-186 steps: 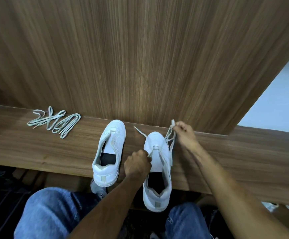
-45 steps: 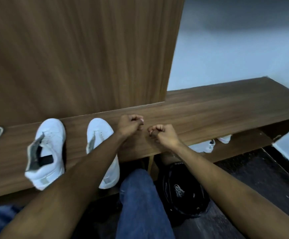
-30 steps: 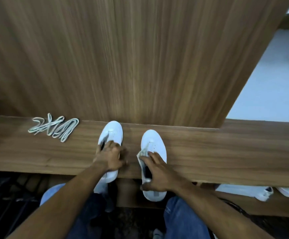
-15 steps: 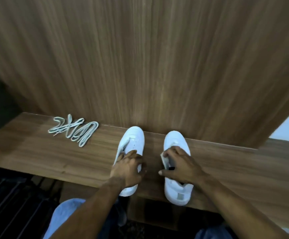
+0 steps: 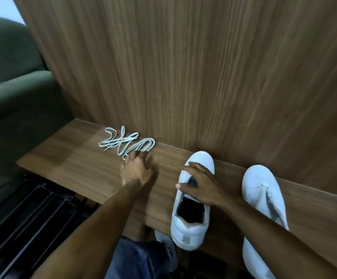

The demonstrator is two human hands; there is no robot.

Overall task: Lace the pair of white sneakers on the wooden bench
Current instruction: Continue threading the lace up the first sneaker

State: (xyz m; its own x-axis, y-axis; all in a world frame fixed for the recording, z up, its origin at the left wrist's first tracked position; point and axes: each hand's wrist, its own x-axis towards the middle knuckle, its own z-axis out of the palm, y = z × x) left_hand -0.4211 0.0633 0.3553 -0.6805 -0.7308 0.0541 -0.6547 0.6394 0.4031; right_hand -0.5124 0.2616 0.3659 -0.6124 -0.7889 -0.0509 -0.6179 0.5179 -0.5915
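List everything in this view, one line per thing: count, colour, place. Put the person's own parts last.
sneakers: 2, white, on the bench, toes toward the panel; left sneaker, right sneaker
shoelace bundle: 1, pale white, loose on the bench's left part
bench: 1, brown wood, across the middle
wall panel: 1, brown wood, behind the bench
armchair: 1, green, far left
rack: 1, black, below the bench at left
left hand: 1, reaching, fingertips at the shoelace bundle's edge
right hand: 1, grip on the left sneaker's upper
jeans: blue, bottom centre
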